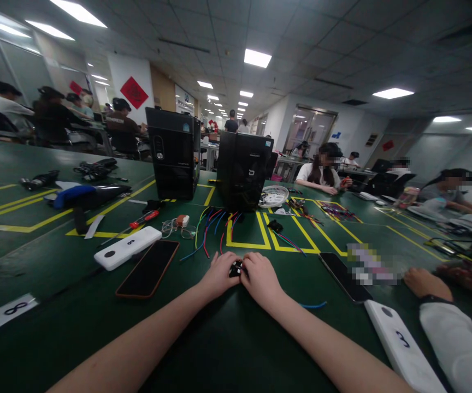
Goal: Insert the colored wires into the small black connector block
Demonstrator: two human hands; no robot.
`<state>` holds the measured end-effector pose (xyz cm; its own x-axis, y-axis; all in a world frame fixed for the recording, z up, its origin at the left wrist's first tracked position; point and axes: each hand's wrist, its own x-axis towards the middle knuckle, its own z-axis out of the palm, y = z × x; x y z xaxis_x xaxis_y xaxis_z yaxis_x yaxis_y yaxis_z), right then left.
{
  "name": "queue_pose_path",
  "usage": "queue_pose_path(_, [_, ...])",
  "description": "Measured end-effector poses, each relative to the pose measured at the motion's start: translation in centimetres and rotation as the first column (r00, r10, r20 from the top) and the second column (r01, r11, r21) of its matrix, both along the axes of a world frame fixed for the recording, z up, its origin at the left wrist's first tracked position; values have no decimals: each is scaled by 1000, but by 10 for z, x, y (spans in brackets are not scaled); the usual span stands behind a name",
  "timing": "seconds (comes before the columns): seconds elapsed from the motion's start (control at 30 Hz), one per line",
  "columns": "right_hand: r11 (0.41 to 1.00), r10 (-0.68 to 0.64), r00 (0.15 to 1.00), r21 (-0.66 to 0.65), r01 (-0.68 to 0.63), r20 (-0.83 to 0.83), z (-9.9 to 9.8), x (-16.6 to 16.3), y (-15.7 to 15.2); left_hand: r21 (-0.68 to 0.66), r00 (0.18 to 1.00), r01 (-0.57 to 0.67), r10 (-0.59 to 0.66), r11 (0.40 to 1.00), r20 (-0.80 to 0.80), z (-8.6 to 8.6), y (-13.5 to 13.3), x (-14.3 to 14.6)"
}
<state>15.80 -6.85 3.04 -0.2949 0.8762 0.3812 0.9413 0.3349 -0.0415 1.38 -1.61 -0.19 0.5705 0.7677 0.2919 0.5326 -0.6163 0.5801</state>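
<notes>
My left hand (218,277) and my right hand (260,279) meet at the middle of the green table (228,338). Both are closed around a small black part (236,268) held between their fingertips. What the part is I cannot make out. Loose coloured wires (209,226) lie just beyond my hands. A short blue wire piece (314,305) lies to the right of my right wrist.
A dark phone (148,268) and a white box marked 8 (127,247) lie left; a red-handled screwdriver (140,220) is beyond. Two black computer cases (173,153) (244,170) stand behind. A co-worker's hand (424,282), another phone (344,275) and a white box (402,344) are at right.
</notes>
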Motion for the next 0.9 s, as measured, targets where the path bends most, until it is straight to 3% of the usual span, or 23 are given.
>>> queue_pose_path(0.37, [999, -28, 999, -17, 28, -20, -16, -9, 1, -25, 999, 12, -13, 1000, -46, 5, 2, 0])
queue_pose_path(0.57, [994, -94, 991, 53, 99, -97, 20, 0, 5, -45, 999, 21, -23, 999, -36, 8, -2, -2])
queue_pose_path(0.67, [982, -189, 974, -45, 184, -127, 31, 22, 16, -42, 1000, 26, -27, 999, -13, 8, -2, -3])
queue_pose_path(0.77, [968, -240, 959, -114, 224, -152, 19, 47, 34, -50, 1000, 28, -28, 998, 2, 6, 0, -3])
queue_pose_path(0.9, [983, -160, 968, -123, 138, -193, -11, 67, 51, -44, 1000, 24, -24, 999, 12, 5, 0, -3])
